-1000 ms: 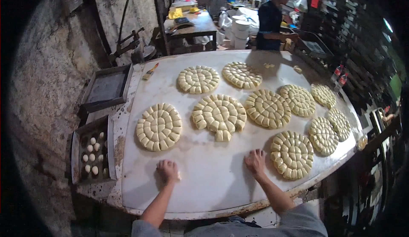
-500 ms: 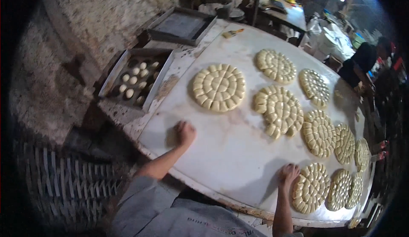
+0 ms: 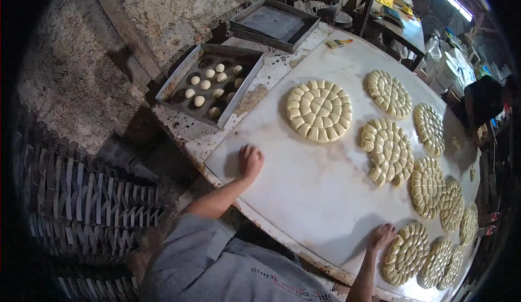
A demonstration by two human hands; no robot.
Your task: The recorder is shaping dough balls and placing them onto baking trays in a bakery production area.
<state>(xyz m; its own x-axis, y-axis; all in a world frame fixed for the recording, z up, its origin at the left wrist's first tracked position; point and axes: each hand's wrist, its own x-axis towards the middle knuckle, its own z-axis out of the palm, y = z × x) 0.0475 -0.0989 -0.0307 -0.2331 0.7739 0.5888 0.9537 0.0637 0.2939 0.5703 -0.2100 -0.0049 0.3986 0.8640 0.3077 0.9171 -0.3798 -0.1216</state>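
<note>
My left hand point(image 3: 251, 162) is closed, with curled fingers low over the pale tabletop point(image 3: 304, 193) near its left edge. My right hand point(image 3: 383, 236) is also closed, beside a scored round of dough point(image 3: 406, 253) at the near right. Whatever lies under either palm is hidden. Beyond my left hand is a flat dough round point(image 3: 319, 111) cut into small pieces. Right of it, another cut round point(image 3: 388, 150) has a gap on its near-left side. At the left, a metal tray point(image 3: 240, 94) holds several small dough balls point(image 3: 205, 85).
Several more cut dough rounds point(image 3: 427, 187) cover the right side. A shallow tray point(image 3: 274, 24) and a brush point(image 3: 339, 43) lie at the back. A person point(image 3: 483, 101) stands at the far right. A rough wall point(image 3: 157, 14) rises behind the trays.
The view has swung left, shifting the table rightward in the picture. My left hand has moved left, away from the nearest dough round; my right hand stays beside its round.
</note>
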